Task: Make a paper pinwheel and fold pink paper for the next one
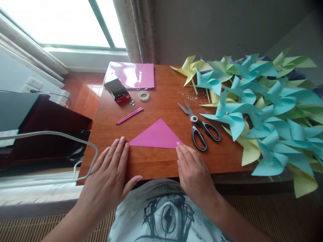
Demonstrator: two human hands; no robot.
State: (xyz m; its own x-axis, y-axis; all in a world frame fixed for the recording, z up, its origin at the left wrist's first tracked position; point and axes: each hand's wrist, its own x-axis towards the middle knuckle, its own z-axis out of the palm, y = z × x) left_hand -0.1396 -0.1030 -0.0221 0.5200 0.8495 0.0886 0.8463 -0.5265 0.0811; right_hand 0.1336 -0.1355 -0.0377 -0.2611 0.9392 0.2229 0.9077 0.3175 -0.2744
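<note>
- Pink paper [156, 136], folded into a flat triangle, lies on the wooden worktop [156, 161] just ahead of us, its long edge towards us and its apex pointing away.
- We see our left hand [109, 173] spread flat and wide on the worktop, palm down, holding nothing; its fingertips reach the triangle's left corner.
- We see our right hand [193, 169] also flat, fingers together and empty, with a fingertip touching the triangle's right corner.
- Black-handled scissors [199, 126] lie just right of the paper, blades slightly parted and pointing away to the left.
- Two pink sticks [129, 116] lie side by side beyond the triangle's left half, apart from it.
- Further back we see a small open box [117, 90] with red sides, a few tiny metal pieces [132, 103] beside it, and a roll of clear tape [143, 95] lying flat.
- A glossy pack of pink sheets [132, 74] sits at the far edge of the worktop, behind the box.
- Small silvery bits [190, 95] are scattered beyond the scissors.
- A heap of yellow, green and blue paper pinwheels [264, 107] covers the right end of the worktop and spills past its edge.
</note>
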